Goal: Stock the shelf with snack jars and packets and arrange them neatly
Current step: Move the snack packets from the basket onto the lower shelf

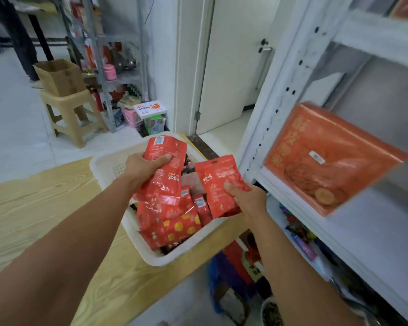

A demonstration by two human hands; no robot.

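A white plastic basket [108, 165] full of red snack packets [174, 222] sits on a wooden table [33, 208]. My left hand [143, 167] grips a long red packet [165, 182] above the basket. Just to its right, my right hand [246, 198] holds a second red packet [218, 184] by its lower right edge, near the basket's right rim. On the right stands a white metal shelf [292, 198], and a large orange packet [325, 158] leans upright on its middle board.
A lower shelf level holds small colourful items [299, 234]. Blue and red bags [231, 271] lie on the floor under the table edge. Further back are a beige stool [73, 114] carrying a cardboard box [59, 76], a cluttered rack [118, 67], and a white door [233, 67].
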